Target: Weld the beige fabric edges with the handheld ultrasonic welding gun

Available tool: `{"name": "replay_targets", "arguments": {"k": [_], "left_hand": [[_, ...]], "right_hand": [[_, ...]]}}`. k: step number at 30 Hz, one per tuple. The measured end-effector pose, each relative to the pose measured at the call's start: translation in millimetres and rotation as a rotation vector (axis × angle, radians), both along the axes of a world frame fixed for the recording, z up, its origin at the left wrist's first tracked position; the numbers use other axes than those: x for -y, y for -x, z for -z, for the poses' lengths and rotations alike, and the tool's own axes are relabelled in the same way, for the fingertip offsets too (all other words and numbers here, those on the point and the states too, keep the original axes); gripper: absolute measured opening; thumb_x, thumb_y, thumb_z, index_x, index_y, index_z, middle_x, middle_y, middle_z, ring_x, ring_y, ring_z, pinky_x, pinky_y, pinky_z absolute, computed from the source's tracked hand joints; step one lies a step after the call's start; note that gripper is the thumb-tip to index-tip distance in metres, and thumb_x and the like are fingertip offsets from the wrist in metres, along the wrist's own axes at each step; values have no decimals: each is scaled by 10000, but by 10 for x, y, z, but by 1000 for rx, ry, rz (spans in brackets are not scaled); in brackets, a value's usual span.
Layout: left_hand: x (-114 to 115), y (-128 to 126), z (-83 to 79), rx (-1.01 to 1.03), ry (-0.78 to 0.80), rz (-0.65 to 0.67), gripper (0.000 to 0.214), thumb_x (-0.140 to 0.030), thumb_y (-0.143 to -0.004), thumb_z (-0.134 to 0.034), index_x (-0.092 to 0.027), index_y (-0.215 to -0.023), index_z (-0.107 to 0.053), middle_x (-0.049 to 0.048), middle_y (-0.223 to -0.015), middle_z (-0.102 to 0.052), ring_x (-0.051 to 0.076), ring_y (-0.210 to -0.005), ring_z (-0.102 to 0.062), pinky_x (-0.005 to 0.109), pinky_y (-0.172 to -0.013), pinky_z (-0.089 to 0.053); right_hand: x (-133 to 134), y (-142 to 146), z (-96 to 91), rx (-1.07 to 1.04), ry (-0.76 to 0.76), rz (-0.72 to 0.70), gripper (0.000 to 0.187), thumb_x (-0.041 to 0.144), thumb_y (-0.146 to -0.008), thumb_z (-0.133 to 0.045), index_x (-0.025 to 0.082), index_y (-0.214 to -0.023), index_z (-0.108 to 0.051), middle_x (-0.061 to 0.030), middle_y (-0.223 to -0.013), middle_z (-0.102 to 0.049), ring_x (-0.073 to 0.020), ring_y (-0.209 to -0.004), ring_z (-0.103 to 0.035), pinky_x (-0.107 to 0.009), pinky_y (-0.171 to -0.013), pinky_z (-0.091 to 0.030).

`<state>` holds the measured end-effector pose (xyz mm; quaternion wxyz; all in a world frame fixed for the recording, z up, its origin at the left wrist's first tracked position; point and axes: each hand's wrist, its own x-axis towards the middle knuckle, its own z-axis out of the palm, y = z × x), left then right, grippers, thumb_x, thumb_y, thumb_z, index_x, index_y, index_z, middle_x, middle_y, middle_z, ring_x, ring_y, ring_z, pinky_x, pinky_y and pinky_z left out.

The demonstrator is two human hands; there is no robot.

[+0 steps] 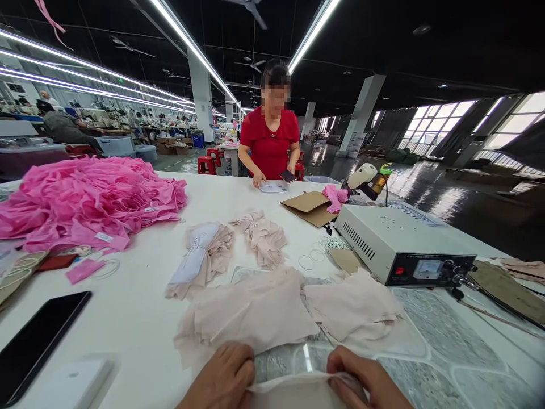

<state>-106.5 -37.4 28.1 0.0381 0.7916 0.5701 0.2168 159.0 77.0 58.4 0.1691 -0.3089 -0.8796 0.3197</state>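
Observation:
Near the bottom edge, a beige fabric piece (pixel 298 392) is stretched between my two hands. My left hand (pixel 225 375) pinches its left end, fingers closed. At the other end, my right hand (pixel 361 380) grips it between thumb and curled fingers. Just beyond lie a stack of beige fabric pieces (pixel 255 312) and a second beige stack (pixel 353 301), both on a grey stone-patterned mat (pixel 443 318). Farther back are a beige bundle tied with a white strip (pixel 196 255) and a loose beige heap (pixel 266 241). The lower part of the held piece is cut off by the frame.
A large pink fabric pile (pixel 93 199) covers the table's left back. A black phone (pixel 42 341) and a white box (pixel 72 383) lie at left. To the right stands a grey metal control box (pixel 409 244) with cables. Across the table, a person in red (pixel 270 142) handles a small packet.

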Motion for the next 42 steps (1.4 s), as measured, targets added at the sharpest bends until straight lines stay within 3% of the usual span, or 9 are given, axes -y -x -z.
{"name": "replay_targets", "arguments": {"k": [4, 9, 14, 17, 21, 24, 30, 35, 42], "left_hand": [[-62, 170, -354, 235, 306, -190, 101, -173, -840, -417, -208, -778, -489, -22, -720, -591, 145, -647, -560, 220, -578, -405], [-425, 394, -693, 165, 326, -383, 194, -213, -879, -364, -206, -859, -558, -28, -715, -596, 158, -655, -558, 230, -564, -372], [-720, 430, -699, 18, 310, -435, 223, -110, -843, -406, -183, -901, -608, 15, -762, -649, 202, -733, -617, 271, -630, -405], [-756, 417, -643, -87, 267, -427, 257, -76, -838, -424, -153, -973, -629, 95, -974, -657, 265, -898, -634, 350, -757, -438], [-702, 459, -572, -203, 149, -335, 302, -80, -866, -425, -164, -1080, -620, 126, -1175, -591, 301, -1039, -588, 437, -898, -401], [-716, 399, -553, -265, -10, -225, 288, -96, -914, -375, -186, -999, -636, 104, -1065, -620, 276, -922, -609, 431, -833, -430], [-1159, -437, -631, -154, 151, 113, 151, -95, -913, -532, -186, -957, -644, 62, -1027, -624, 235, -962, -589, 377, -865, -454], [-1764, -1028, -450, -159, 300, 231, 206, -252, -904, -666, -158, -1082, -620, 74, -1122, -609, 221, -1002, -610, 375, -866, -510], [-2041, -1021, -407, -119, 375, 286, 250, -305, -972, -576, -157, -1172, -581, 78, -1162, -596, 205, -964, -628, 387, -824, -539]], "right_hand": [[-160, 195, -244, -97, 66, 96, 220, 348, -921, -445, 222, -780, -559, 27, -659, -563, -149, -600, -521, -248, -532, -413], [-597, 572, -259, -147, 67, 175, 175, 320, -932, -538, 173, -861, -602, 9, -774, -610, -159, -707, -595, -310, -634, -493], [-980, 887, -123, -116, 25, 196, 263, 345, -917, -599, 175, -1118, -601, -66, -1107, -629, -204, -894, -637, -402, -755, -547], [-1081, 909, -61, -135, -39, 248, 298, 335, -914, -604, 188, -1171, -581, -82, -1196, -596, -233, -987, -617, -447, -820, -530], [-1067, 540, -32, -184, -84, 357, 297, 333, -917, -599, 187, -1174, -577, -81, -1190, -598, -229, -978, -620, -442, -814, -533], [-979, 33, 18, -163, -76, 432, 236, 338, -923, -591, 175, -1094, -606, -59, -1078, -635, -195, -877, -637, -396, -753, -546], [-771, -740, 219, -100, -71, 525, 212, 374, -916, -592, 166, -944, -624, -17, -882, -647, -156, -728, -625, -342, -668, -534], [-611, -873, 221, -117, -96, 553, 190, 349, -872, -549, 183, -890, -641, -37, -837, -684, -174, -674, -633, -318, -584, -511], [-491, -798, 160, -136, -184, 538, 198, 265, -842, -500, 203, -931, -666, -54, -860, -693, -189, -652, -628, -334, -613, -530]]}}
